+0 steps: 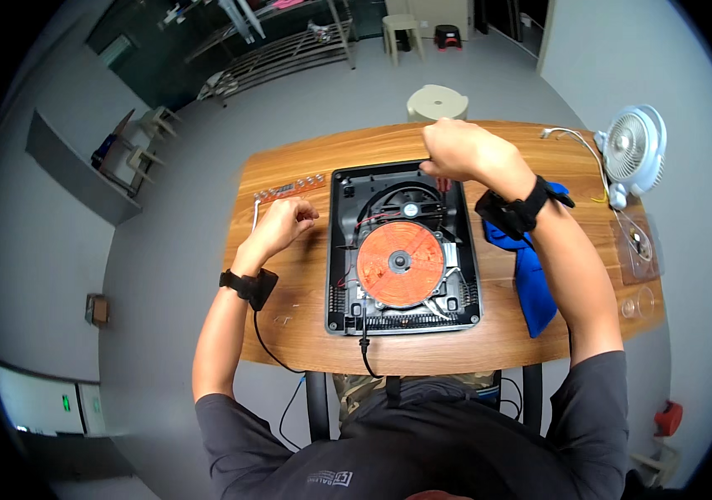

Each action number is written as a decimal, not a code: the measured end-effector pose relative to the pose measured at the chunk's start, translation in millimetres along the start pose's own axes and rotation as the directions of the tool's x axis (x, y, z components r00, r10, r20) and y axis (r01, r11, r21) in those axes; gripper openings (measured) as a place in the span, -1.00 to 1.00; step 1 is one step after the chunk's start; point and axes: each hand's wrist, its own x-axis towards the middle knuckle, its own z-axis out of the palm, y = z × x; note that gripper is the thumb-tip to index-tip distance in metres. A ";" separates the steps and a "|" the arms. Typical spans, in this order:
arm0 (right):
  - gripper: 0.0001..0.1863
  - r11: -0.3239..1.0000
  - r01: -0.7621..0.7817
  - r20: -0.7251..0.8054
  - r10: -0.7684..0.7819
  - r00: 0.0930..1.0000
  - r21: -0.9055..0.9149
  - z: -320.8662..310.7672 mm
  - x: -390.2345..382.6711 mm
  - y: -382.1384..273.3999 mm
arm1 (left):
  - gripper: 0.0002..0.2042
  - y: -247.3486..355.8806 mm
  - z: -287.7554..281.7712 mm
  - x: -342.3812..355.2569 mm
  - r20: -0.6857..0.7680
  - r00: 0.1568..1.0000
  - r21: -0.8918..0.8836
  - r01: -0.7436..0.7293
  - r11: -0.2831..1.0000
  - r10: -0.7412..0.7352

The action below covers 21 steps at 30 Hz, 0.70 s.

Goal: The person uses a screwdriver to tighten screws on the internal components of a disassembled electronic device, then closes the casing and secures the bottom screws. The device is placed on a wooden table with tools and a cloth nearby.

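An opened induction cooker base (335, 250) lies on the wooden table in front of me, its black shell holding a round copper-orange coil (400, 279) and, behind that, a black fan (410, 210). My right hand (468, 152) is closed in a fist over the shell's far right part. From below it a slim reddish tool, seemingly a screwdriver (443, 185), points down into the shell; its tip cannot be made out. To the left of the shell, my left hand (283, 223) hovers with fingers curled together; anything between them is hidden.
A narrow control board (293, 188) with a white cable lies at the far left of the table. Blue cloth (533, 287) is right of the shell. A white fan (633, 146) and a clear plastic tray (638, 246) line the right edge. A black cord (365, 346) leaves the shell's near side.
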 end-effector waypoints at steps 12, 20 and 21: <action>-0.66 0.999 0.001 -0.018 -0.002 1.000 -0.033 -5.5 -5.6 -6.8 | -0.84 -75.7 26.5 -32.0 0.005 0.973 0.159 0.229 0.960 -0.233; -0.67 0.997 0.036 -0.100 -0.042 0.994 -0.065 1.9 -14.9 -0.9 | -0.84 -84.5 43.7 -27.8 -0.018 0.989 0.177 0.147 0.973 -0.146; -0.66 0.999 0.018 -0.097 -0.022 0.995 -0.046 3.8 -13.6 1.8 | -0.85 -86.8 45.3 -26.8 -0.029 0.993 0.178 0.122 0.977 -0.119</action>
